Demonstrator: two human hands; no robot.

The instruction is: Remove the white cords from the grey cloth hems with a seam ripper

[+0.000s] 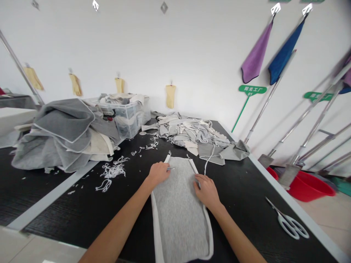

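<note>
A light grey cloth piece (181, 208) with white bound edges lies lengthwise on the black table in front of me. Loose thread tails stick out at its two far corners. My left hand (159, 172) is closed at the cloth's upper left edge. From its fingers a thin metal tool (171, 168) points right over the cloth; its kind is mostly hidden in the hand. On the right edge rests my right hand (206, 189), fingers extended over the white binding. A loose white cord (210, 160) lies just beyond it.
Scissors (287, 219) lie at the right. Thread scraps (115, 170) litter the table's left. Behind are a heap of grey-white cloth pieces (186, 128), a clear plastic bin (128, 117) and a pile of larger grey cloths (63, 131). A red basin (309, 184) stands beyond the table edge (274, 182).
</note>
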